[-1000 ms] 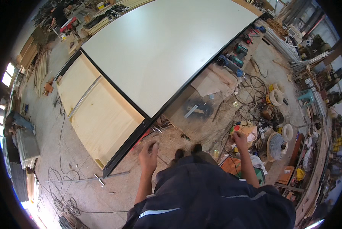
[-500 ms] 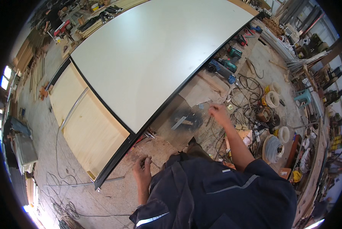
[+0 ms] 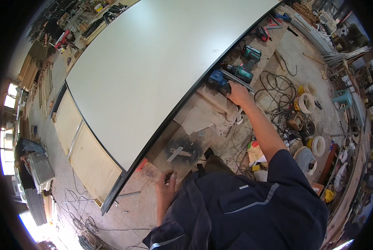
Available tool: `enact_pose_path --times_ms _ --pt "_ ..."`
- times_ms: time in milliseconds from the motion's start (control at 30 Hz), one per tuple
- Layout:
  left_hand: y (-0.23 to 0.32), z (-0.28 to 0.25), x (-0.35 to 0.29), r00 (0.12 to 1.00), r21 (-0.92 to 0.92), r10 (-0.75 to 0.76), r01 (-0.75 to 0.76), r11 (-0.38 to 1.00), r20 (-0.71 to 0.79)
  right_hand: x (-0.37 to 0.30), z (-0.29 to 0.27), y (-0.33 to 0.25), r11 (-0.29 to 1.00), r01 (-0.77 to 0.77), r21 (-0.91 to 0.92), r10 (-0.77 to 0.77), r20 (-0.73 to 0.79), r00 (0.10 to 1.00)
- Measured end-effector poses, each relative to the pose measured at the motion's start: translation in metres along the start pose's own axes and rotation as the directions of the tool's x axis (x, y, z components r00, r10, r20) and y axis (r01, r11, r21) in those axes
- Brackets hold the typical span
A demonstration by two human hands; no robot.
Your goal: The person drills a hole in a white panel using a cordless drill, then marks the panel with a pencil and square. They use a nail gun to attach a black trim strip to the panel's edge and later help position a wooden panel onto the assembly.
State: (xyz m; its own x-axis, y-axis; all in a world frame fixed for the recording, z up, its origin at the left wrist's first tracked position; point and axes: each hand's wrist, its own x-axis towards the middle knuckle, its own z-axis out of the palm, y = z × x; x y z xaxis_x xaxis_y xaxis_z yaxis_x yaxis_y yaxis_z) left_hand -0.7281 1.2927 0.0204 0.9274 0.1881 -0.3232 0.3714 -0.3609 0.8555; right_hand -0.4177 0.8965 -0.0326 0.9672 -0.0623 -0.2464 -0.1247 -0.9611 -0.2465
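My right hand (image 3: pixel 237 93) reaches forward with its fingers closed round the near end of a blue power tool (image 3: pixel 217 81). That tool lies beside the dark edge of a large white panel (image 3: pixel 153 62); its exact kind is hard to make out. Just beyond it are a green and black cordless drill (image 3: pixel 241 73) and a second green power tool (image 3: pixel 252 54). Close to my body, below the panel's near edge, my left hand (image 3: pixel 166 183) has its fingers curled in. Whatever the left fingers hold, if anything, is hidden.
A light wooden frame piece (image 3: pixel 88 156) extends from the panel's left end. A metal square (image 3: pixel 175 154) lies on a low board near my feet. Tangled black cables (image 3: pixel 274 93), several buckets (image 3: pixel 305 103) and a wire coil (image 3: pixel 304 160) cover the floor at right.
My right hand has moved forward, from above the low board to the blue power tool, and closed on it. The view has shifted. My left hand stays curled near my body.
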Motion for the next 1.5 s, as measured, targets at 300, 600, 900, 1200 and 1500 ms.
enact_pose_path --times_ms 300,600,900,1200,1500 --pt "0.018 0.006 0.020 0.990 0.024 0.021 -0.024 0.999 0.139 -0.066 -0.019 0.042 0.910 0.103 0.401 -0.030 -0.184 0.982" --pt "-0.014 0.032 0.056 0.860 0.042 0.172 -0.219 0.975 0.480 -0.325 -0.126 0.141 0.662 -0.212 0.719 0.441 -0.145 0.886" --pt "0.026 0.105 0.064 0.692 0.050 0.146 -0.255 0.966 0.707 -0.602 -0.087 0.240 0.676 -0.733 -0.082 0.727 0.237 0.644" --pt "0.042 0.206 0.039 0.624 0.202 -0.013 -0.234 0.951 0.782 -0.727 0.094 0.315 0.201 -0.898 0.392 0.757 0.520 0.396" --pt "0.050 0.335 -0.013 0.497 0.329 -0.176 -0.240 0.913 0.850 -0.819 0.210 0.382 0.095 -0.885 0.455 0.927 0.284 0.246"
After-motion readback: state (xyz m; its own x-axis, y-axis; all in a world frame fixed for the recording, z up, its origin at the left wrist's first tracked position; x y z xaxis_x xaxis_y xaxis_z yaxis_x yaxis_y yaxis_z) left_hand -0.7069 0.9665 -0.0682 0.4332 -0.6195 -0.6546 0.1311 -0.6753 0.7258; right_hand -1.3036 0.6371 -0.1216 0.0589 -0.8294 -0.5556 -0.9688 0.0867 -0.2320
